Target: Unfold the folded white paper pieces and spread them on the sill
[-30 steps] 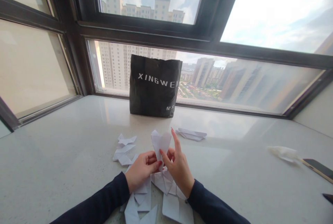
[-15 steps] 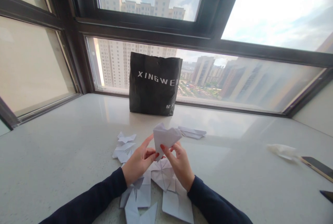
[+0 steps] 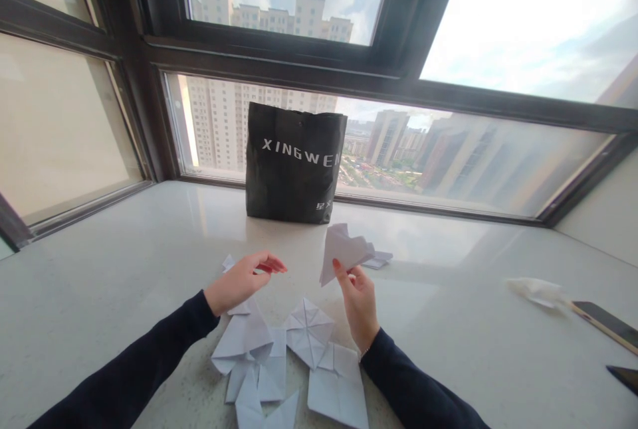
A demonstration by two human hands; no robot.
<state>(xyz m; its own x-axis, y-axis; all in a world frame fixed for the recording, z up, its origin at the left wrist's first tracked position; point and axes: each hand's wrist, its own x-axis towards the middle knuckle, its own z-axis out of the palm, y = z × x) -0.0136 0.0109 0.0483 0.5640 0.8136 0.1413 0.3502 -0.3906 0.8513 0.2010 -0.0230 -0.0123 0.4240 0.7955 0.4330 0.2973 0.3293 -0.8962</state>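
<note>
Pinched between the thumb and fingers of my right hand (image 3: 359, 303) is a folded white paper (image 3: 343, 250), raised above the sill with its layers fanned at the top. My left hand (image 3: 246, 279) hovers to the left, apart from that paper, its fingers stretched out and holding nothing. Under and below my left hand lie several folded paper pieces (image 3: 272, 376), overlapping one another. A creased paper star shape (image 3: 309, 329) lies between my forearms, with a square folded paper (image 3: 339, 389) touching its lower side. Part of the left pile is hidden by my left hand.
A black bag (image 3: 294, 170) with white lettering stands against the window. More folded paper (image 3: 381, 260) lies behind my right hand. On the right are a crumpled whitish packet (image 3: 538, 293), a phone (image 3: 608, 323) and a dark pointed object (image 3: 623, 376) at the edge.
My left hand has let go of the folded paper and moved left over the pile. My right hand has carried the paper up and to the right.
</note>
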